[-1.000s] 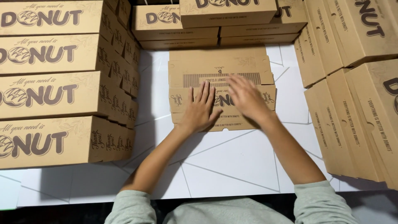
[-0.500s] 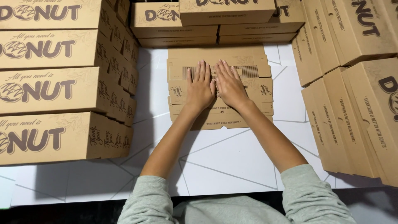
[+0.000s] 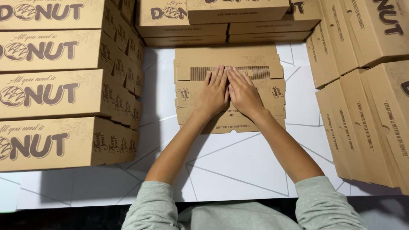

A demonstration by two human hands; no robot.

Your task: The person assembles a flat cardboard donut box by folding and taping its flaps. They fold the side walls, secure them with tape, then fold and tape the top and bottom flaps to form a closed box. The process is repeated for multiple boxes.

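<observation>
A person's left hand (image 3: pixel 214 94) and right hand (image 3: pixel 243 93) lie flat, fingers straight and grasping nothing, side by side on a flattened brown cardboard box (image 3: pixel 230 89). The box rests on a white table (image 3: pixel 238 166) toward twelve o'clock. Stacked assembled boxes (image 3: pixel 64 89) stand at nine o'clock, more stacks (image 3: pixel 366 102) at three o'clock.

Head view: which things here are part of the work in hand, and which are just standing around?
In hand:
- flat cardboard box blank
- left hand, right hand, both pressed flat on it

Standing around:
- stacked boxes at left
- boxes behind
- leaning boxes at right
- white table
</observation>
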